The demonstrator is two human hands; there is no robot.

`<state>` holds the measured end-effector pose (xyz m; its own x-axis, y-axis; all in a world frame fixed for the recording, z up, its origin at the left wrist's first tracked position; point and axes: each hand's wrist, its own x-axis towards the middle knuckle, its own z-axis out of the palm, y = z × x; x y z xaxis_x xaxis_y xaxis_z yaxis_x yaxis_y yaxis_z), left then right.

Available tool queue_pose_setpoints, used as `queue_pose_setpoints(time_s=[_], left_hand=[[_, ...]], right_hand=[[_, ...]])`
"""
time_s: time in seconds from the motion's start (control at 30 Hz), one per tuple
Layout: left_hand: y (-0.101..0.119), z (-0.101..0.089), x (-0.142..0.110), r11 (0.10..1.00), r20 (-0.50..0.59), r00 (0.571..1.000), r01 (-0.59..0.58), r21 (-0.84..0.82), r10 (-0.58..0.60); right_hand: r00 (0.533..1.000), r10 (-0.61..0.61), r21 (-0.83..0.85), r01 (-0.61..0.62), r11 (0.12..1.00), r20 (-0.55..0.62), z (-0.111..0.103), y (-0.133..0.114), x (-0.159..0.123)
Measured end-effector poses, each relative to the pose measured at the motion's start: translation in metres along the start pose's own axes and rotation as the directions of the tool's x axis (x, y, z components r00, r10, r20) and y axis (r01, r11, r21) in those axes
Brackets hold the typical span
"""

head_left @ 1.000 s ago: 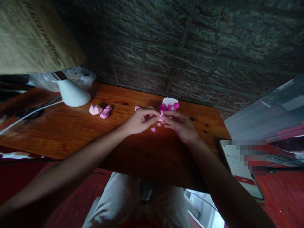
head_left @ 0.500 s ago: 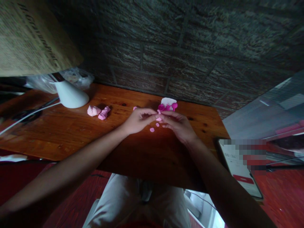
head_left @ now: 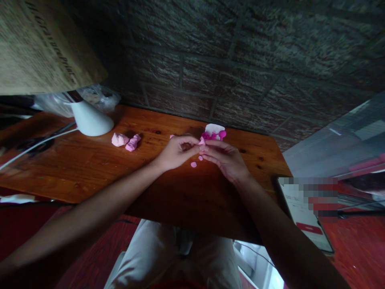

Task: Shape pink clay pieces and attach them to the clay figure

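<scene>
A small piece of pink modelling clay (head_left: pixel 201 141) is pinched between the fingertips of my left hand (head_left: pixel 177 151) and my right hand (head_left: pixel 227 158). Both hands are closed on it just above the table, and the fingers cover part of its shape. Below them, two little flat pink clay bits (head_left: pixel 193 164) lie on the wood. Right behind my fingers is a white sheet with magenta shaped pieces (head_left: pixel 221 135) on it. Another pink clay scrap (head_left: pixel 171 136) peeks out behind my left hand.
Two larger pink clay lumps (head_left: pixel 119 139) rest on the wooden table (head_left: pixel 150 120), left of my hands. Farther left stand a lamp with a white base (head_left: pixel 92 120), its cord, and a clear plastic bag (head_left: pixel 102 98). A tablet-like screen (head_left: pixel 309 228) is at the right edge; a stone wall rises behind.
The clay between my fingertips has been turned and pressed; less of its lower part shows now. My hands stay in nearly the same place, and the view shifts slightly.
</scene>
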<state>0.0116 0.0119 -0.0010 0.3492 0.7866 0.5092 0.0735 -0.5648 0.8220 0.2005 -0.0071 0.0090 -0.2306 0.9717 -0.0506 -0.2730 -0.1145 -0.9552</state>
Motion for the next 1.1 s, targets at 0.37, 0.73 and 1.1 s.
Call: queue_pose_setpoints(time_s=[0.37,0.73,1.1], left_hand=[[0.003,0.000,0.001,0.999,-0.027,1.000,0.010,0.052,-0.008],[-0.001,0.000,0.000,0.989,-0.066,0.994,-0.079,0.127,0.088],[-0.004,-0.002,0.000,0.970,-0.119,0.981,-0.129,0.205,0.155]], right_hand=[[1.000,0.002,0.057,-0.001,0.998,-0.014,0.000,0.006,0.002],[0.999,-0.026,0.063,0.028,0.998,-0.023,0.002,0.009,0.002],[1.000,-0.010,0.072,0.012,0.997,-0.021,0.004,0.007,-0.001]])
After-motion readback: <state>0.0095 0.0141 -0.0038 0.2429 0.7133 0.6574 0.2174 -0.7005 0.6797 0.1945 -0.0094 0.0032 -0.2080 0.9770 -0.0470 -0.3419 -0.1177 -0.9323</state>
